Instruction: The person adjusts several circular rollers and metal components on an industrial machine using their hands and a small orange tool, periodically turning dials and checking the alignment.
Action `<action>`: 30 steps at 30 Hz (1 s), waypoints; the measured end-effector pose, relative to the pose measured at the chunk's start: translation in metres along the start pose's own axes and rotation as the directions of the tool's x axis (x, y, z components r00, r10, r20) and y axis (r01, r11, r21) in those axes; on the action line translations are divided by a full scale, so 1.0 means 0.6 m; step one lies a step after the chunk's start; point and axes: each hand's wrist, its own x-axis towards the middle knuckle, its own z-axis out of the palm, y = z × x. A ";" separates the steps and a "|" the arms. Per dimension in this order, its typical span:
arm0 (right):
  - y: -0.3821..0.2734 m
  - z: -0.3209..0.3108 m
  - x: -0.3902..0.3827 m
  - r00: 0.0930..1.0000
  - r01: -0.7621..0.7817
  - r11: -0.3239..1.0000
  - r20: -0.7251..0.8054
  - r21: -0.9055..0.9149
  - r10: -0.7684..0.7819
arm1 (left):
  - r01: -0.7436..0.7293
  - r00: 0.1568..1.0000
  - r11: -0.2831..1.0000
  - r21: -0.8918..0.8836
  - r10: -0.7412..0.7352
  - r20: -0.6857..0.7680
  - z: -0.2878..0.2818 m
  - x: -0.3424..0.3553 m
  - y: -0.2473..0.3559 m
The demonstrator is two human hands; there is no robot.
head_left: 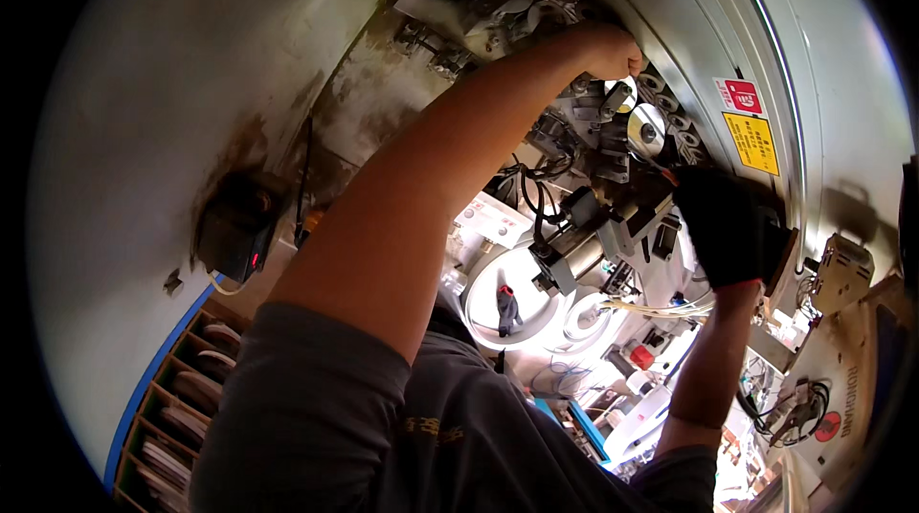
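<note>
Your bare left hand (613,52) is up at the top of the machine, the arm reaching across from the lower left, and its fingers are curled in close together; whether they pinch anything, you can't tell from here. Just below it sits a small, shiny, round metal disc (624,97), partly covered by a dark bracket, and just below that, a larger, silvery, round disc with a dark hub (647,130). Both discs are mounted among the dark metal machine parts, between your two hands.

Over on the right, your right hand in a black glove with a red-edged cuff (720,226) points its fingertips in toward the larger disc, just below it. The dark glove swallows the fingers, so spread or pressed together, you can't tell.

Black cables (538,202) loop beneath the left forearm, above a bright white ring-shaped part (479,307). A yellow rectangular label (751,143) sits on the pale panel to the right, and far left, a black box with a red light (233,231) is fixed to the wall.
</note>
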 end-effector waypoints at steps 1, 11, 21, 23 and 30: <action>0.025 0.025 -0.013 1.000 -0.028 0.999 -0.010 -0.022 0.027 | -0.036 0.999 0.999 -0.004 0.036 0.002 0.002 0.017 0.017; 0.088 0.201 0.030 0.968 0.065 0.998 -0.242 0.012 -0.060 | 0.056 0.998 0.995 0.083 -0.054 -0.030 0.008 0.006 0.035; 0.073 0.175 0.070 0.976 0.112 0.991 -0.180 -0.075 -0.124 | 0.119 0.987 0.982 0.145 -0.102 -0.120 0.014 0.006 0.040; 0.072 0.179 0.072 0.984 0.081 0.997 -0.161 -0.001 -0.080 | 0.111 0.988 0.983 0.144 -0.094 -0.121 0.011 0.003 0.038; 0.046 0.159 0.122 0.991 0.092 0.989 -0.090 -0.112 -0.102 | -0.133 0.810 0.963 0.232 0.241 -0.535 0.033 -0.077 0.084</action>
